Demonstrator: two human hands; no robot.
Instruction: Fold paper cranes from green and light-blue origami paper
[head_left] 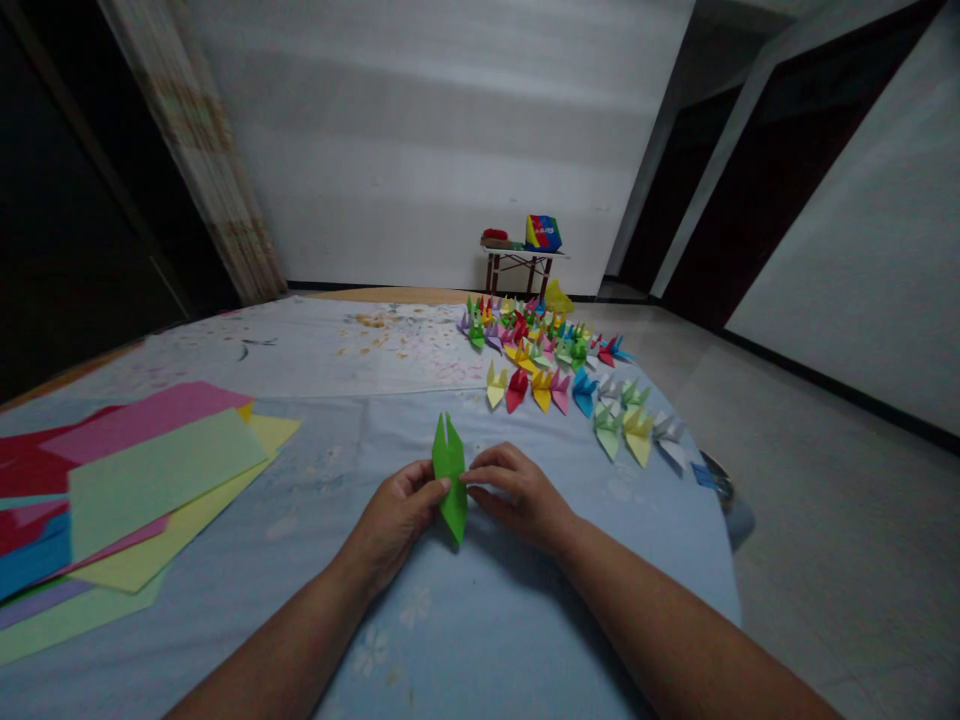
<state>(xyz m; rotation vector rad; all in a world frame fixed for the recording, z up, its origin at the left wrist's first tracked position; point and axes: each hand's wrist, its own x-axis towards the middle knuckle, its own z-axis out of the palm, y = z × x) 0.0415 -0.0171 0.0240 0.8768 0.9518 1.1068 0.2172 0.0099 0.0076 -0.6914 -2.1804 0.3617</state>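
Note:
A bright green folded paper (pixel 450 470), a long diamond with a split upper tip, is held upright above the cloth-covered table. My left hand (pixel 409 505) grips its left edge, the thumb lying across the front and the fingers behind. On the other side, my right hand (pixel 523 490) has its fingertips at the paper's right edge; the fingers are bent and slightly apart, with the thumb below. Whether those fingertips pinch the paper or only touch it, I cannot tell.
Coloured paper sheets (pixel 165 480) lie in a loose pile at the left. Folded paper cranes (pixel 517 390) in many colours stand at the right and far right of the round table (pixel 390 610). Beyond it, a small stand (pixel 525 254) against the wall carries a colourful box (pixel 543 233).

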